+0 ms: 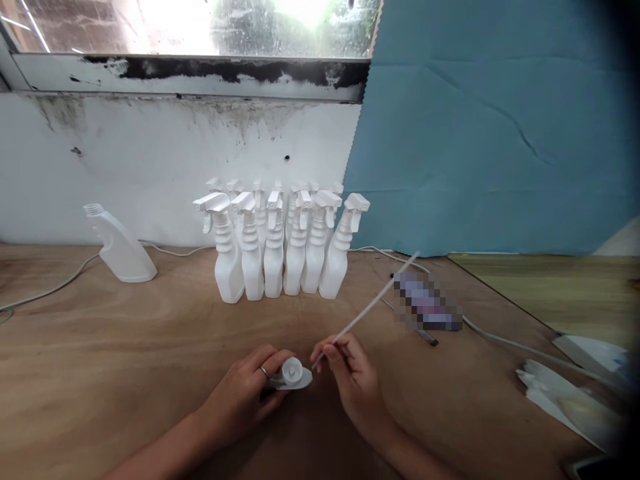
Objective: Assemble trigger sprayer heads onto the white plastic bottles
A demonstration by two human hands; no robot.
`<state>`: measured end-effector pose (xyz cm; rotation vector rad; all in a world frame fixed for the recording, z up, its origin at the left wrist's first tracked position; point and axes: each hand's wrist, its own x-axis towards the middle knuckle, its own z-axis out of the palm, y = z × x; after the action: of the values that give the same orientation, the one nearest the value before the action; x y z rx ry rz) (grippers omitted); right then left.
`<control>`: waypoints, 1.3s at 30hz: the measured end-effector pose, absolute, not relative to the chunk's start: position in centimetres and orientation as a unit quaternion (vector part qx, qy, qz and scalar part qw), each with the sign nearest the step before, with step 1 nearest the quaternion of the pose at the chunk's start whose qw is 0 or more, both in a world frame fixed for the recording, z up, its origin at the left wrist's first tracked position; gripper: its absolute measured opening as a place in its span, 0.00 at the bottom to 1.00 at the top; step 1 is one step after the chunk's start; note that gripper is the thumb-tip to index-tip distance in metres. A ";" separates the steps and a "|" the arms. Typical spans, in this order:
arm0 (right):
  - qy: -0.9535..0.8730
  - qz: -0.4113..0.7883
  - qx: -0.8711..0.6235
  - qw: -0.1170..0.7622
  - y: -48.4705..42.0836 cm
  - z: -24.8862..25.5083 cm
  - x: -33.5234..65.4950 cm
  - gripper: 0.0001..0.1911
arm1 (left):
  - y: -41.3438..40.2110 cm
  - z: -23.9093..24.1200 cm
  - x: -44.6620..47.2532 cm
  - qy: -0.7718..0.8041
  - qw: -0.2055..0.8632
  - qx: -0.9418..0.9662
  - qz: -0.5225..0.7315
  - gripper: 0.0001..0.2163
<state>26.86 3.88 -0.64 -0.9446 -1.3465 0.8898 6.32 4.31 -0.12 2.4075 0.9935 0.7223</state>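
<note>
My left hand (245,387), with a ring on one finger, is closed around a white trigger spray head (292,372). The round underside of its cap faces up toward me. Between the thumb and fingers of my right hand (356,383) is a thin translucent dip tube (376,300), slanting up to the right. Its lower end is close to the spray head, apart from the cap's opening. Ahead of my hands, several white spray bottles (273,260) with trigger heads on stand upright in rows. An open-necked white bottle (125,247) without a head stands at the left.
A pixelated, blurred object (427,301) lies right of the bottles by a cable (520,345). Plastic bags (565,400) are at the right edge. The wooden table (125,353) meets a white wall (165,153) and a blue cloth (490,147).
</note>
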 end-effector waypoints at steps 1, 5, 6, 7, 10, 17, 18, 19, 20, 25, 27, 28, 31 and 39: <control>-0.596 0.352 -0.397 0.602 3.8 -0.7 26.2 0.08 | 4.3 -0.1 6.4 0.358 0.221 0.869 0.260 0.23; -0.632 0.288 -0.337 0.636 3.8 -1.0 24.7 0.06 | 4.3 0.0 6.3 0.355 0.226 0.869 0.260 0.22; -0.639 0.285 -0.327 0.635 3.8 -1.1 24.5 0.06 | 4.3 0.0 6.3 0.355 0.225 0.870 0.259 0.22; -0.647 0.286 -0.321 0.630 3.9 -1.2 24.5 0.06 | 4.3 -0.1 6.3 0.354 0.225 0.871 0.257 0.23; -0.665 0.292 -0.307 0.615 3.8 -1.3 24.5 0.06 | 4.4 -0.1 6.3 0.356 0.221 0.873 0.251 0.24; -0.689 0.282 -0.308 0.593 3.9 -1.2 24.3 0.05 | 4.7 -0.6 6.2 0.348 0.215 0.875 0.261 0.27; -0.692 0.280 -0.315 0.586 3.9 -1.2 24.3 0.05 | 4.7 -0.6 6.2 0.347 0.213 0.875 0.261 0.27; -0.694 0.279 -0.323 0.580 3.9 -1.2 24.4 0.05 | 4.6 -0.7 6.2 0.346 0.211 0.876 0.261 0.27; -0.695 0.279 -0.335 0.571 4.0 -1.2 24.4 0.05 | 4.6 -0.7 6.2 0.345 0.208 0.877 0.261 0.27; -0.708 0.273 -0.347 0.551 3.9 -1.4 24.7 0.05 | 4.5 -0.4 6.2 0.339 0.201 0.879 0.267 0.27; -0.712 0.271 -0.339 0.552 3.8 -1.5 24.8 0.06 | 4.5 -0.3 6.2 0.340 0.203 0.879 0.266 0.27; -0.714 0.268 -0.338 0.551 3.8 -1.5 24.8 0.06 | 4.5 -0.3 6.2 0.340 0.203 0.879 0.265 0.27; -0.729 0.255 -0.341 0.536 3.8 -1.3 24.8 0.07 | 4.6 -0.5 6.2 0.336 0.202 0.881 0.266 0.27; -0.770 0.245 -0.334 0.485 3.9 0.2 24.7 0.10 | 4.6 -0.5 6.3 0.337 0.200 0.881 0.265 0.25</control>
<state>24.68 3.92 0.16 -0.8140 -1.8736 0.5967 6.33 4.60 -0.53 2.4622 0.9434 0.7416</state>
